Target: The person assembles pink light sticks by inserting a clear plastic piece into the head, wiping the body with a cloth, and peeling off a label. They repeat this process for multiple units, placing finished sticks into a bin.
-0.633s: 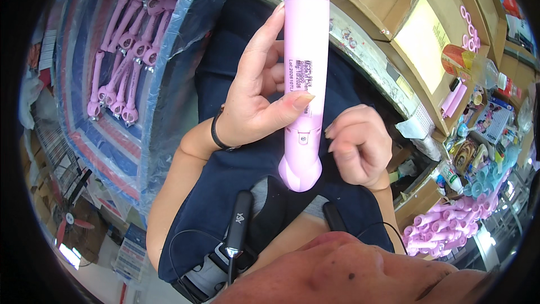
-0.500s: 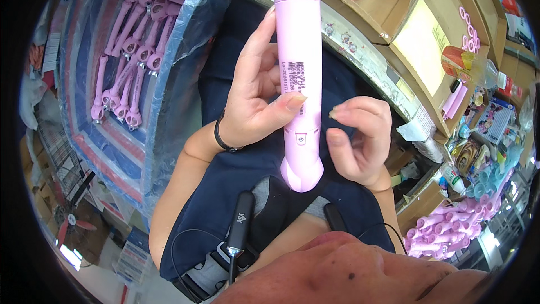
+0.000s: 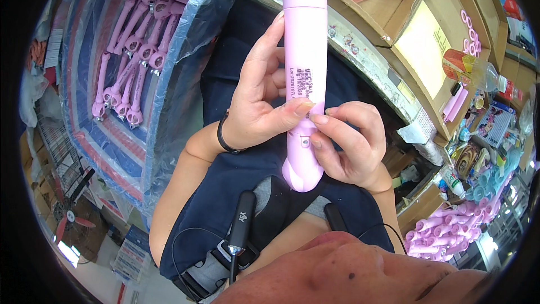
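A long pink plastic wand [image 3: 306, 39], with a rounded lower end and a small battery-cover-like tab, stands lengthwise in front of me. Its upper end runs out of the picture. My left hand [image 3: 256, 98] grips it from the left, fingers behind and thumb lying across the front below some dark print. From the right, my right hand [image 3: 354, 143] presses its bent fingertips and thumb against the wand's edge, close to my left thumb and just above the tab.
To my left, a plastic-lined box [image 3: 121, 160] holds several pink wands [image 3: 132, 73]. At the right are a workbench edge [image 3: 360, 50], a cardboard tray [image 3: 422, 39] with pink rings, a plastic bottle [image 3: 489, 76] and a heap of pink parts [image 3: 450, 228]. A fan [image 3: 70, 217] stands at lower left.
My right hand has come in leftward, from apart to touching the wand near my left thumb. The wand and left hand have shifted slightly right in the picture.
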### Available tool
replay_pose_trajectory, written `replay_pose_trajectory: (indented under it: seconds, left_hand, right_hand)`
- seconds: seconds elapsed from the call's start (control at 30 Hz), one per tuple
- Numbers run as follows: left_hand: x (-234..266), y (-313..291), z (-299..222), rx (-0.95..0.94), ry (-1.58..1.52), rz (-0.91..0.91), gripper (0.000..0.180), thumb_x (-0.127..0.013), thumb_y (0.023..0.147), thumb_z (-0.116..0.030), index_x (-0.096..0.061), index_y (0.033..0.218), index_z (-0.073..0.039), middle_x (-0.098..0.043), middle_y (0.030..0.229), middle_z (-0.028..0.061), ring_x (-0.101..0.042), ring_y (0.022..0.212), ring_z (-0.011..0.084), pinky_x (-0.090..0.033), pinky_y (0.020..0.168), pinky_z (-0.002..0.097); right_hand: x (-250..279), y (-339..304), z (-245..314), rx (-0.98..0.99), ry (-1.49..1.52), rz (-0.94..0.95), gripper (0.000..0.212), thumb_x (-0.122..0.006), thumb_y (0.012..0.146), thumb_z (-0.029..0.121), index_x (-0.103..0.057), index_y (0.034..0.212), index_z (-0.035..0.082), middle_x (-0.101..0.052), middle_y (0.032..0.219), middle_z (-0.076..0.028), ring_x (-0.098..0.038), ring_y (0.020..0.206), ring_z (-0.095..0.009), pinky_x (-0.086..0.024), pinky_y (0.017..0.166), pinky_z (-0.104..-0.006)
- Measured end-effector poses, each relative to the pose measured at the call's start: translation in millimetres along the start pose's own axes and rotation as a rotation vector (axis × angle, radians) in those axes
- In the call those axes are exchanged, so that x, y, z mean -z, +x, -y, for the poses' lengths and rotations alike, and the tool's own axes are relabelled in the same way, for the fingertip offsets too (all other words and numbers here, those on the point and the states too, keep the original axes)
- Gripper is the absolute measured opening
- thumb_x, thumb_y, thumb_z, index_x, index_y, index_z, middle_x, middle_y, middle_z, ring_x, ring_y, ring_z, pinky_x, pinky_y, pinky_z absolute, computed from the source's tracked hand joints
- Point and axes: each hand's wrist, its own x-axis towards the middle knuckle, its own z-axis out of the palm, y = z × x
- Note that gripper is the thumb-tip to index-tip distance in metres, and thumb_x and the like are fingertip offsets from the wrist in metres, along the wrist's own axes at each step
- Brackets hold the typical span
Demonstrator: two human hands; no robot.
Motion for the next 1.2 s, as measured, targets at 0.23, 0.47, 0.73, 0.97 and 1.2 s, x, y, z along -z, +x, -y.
replay_pose_trajectory:
  seconds: [0.23, 0.47, 0.73, 0.97, 1.2]
  left_hand:
    - [-1.4, -0.1, -1.9, 0.035, -0.039, -0.017, 0.090, -0.070, 0.081, -0.016, -0.009, 0.147, -0.006, -0.045, 0.122, 0.0160, -0.057, 0.103, 0.0184, -0.051, 0.083, 0.0302]
    - [2.7, -2.2, 1.9, 0.004, -0.055, -0.003, 0.088, -0.067, 0.084, -0.015, -0.006, 0.147, -0.006, -0.044, 0.124, 0.0164, -0.056, 0.105, 0.0195, -0.050, 0.084, 0.0304]
    - [0.8, 15.5, 20.3, -0.215, -0.022, -0.170, 0.102, -0.066, 0.080, -0.050, -0.002, 0.146, -0.007, -0.044, 0.130, 0.0176, -0.056, 0.110, 0.0289, -0.049, 0.092, 0.0434]
    - [11.1, 14.2, 16.5, -0.044, -0.217, -0.040, 0.058, -0.056, 0.082, -0.004, -0.028, 0.132, 0.001, -0.049, 0.124, 0.0166, -0.057, 0.109, 0.0263, -0.047, 0.094, 0.0386]
    - [-6.1, 15.3, 20.3, -0.031, -0.014, -0.215, 0.061, -0.056, 0.079, 0.005, -0.026, 0.132, 0.001, -0.051, 0.110, 0.0128, -0.059, 0.095, 0.0208, -0.042, 0.099, 0.0387]
  right_hand:
    - [-3.3, -4.3, 0.6, -0.048, 0.058, -0.065, 0.030, -0.084, 0.060, 0.011, -0.064, 0.082, 0.007, -0.057, 0.083, -0.007, -0.058, 0.068, -0.021, -0.047, 0.057, -0.0284]
    - [-1.6, -6.1, -0.3, -0.182, 0.201, 0.016, 0.044, -0.083, 0.066, 0.015, -0.059, 0.101, 0.004, -0.059, 0.091, -0.011, -0.060, 0.080, -0.023, -0.049, 0.066, -0.0295]
    - [-25.0, -9.3, -13.3, -0.642, 0.636, 0.226, 0.074, -0.069, 0.076, 0.009, -0.028, 0.138, 0.002, -0.056, 0.116, -0.017, -0.061, 0.101, -0.024, -0.047, 0.088, -0.0316]
    - [-27.4, -13.9, -21.5, -0.509, 0.493, 0.205, 0.070, -0.070, 0.073, 0.010, -0.036, 0.133, 0.002, -0.057, 0.113, -0.019, -0.063, 0.097, -0.028, -0.049, 0.082, -0.0316]
    - [-34.6, -12.8, -18.2, -0.446, 0.071, 0.219, 0.072, -0.071, 0.069, 0.013, -0.038, 0.132, 0.003, -0.058, 0.104, -0.020, -0.062, 0.085, -0.037, -0.052, 0.071, -0.0386]
